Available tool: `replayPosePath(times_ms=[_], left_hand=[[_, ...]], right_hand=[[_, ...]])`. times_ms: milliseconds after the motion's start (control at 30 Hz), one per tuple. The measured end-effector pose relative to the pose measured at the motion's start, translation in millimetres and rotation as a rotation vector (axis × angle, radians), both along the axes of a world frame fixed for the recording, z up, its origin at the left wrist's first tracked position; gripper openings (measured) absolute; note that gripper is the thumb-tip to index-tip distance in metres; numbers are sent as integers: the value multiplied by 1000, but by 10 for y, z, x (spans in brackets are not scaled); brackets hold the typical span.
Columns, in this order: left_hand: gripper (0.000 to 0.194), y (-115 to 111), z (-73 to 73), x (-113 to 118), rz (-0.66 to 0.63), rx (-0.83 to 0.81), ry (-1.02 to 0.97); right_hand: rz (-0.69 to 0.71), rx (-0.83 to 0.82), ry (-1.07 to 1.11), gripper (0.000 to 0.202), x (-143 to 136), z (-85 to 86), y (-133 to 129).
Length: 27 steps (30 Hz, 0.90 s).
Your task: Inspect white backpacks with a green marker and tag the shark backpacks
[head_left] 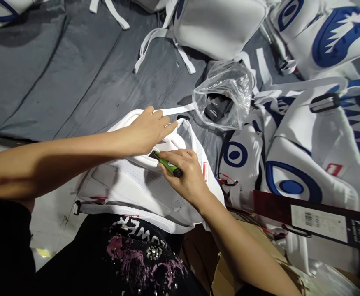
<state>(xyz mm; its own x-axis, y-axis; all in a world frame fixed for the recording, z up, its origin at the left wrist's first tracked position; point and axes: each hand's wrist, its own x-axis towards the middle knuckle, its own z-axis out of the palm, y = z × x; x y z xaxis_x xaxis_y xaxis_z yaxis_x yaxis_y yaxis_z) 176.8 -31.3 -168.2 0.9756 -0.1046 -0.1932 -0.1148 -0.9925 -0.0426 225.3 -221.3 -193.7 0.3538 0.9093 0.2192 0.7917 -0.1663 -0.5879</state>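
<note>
A white backpack (142,181) lies across my lap against the edge of the covered table, its perforated panel and straps facing up. My left hand (150,128) is closed on the white padded edge near the top of the backpack, its fingertips curled over the far side. Just below it, my right hand (184,170) is wrapped round a slim green tool (168,165) with a black rounded end. The tool's dark tip meets the white fabric by my left hand; its exact kind cannot be made out.
Grey cloth covers the table (75,70). A clear plastic bag (229,88) with black packets inside stands beyond my hands. White bags with blue eye designs (291,185) pile up at right, with a dark hang tag (318,222). An open cardboard box (238,263) is below.
</note>
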Motion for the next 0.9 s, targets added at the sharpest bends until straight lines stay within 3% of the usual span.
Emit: replayPosePath(times_ms=[333,567,900], left_hand=[[65,20,-104,-52,-22,-21,-115],[65,34,-142,-74,-35,-44,-158],[61,45,-223,-74,-48,-47,-226]], right_hand=[[-231,71,-91,14,-280,-62,69],[-290,79,-43,16,-313,-87,90],[-264,83,-81,16,-343,-92,103]])
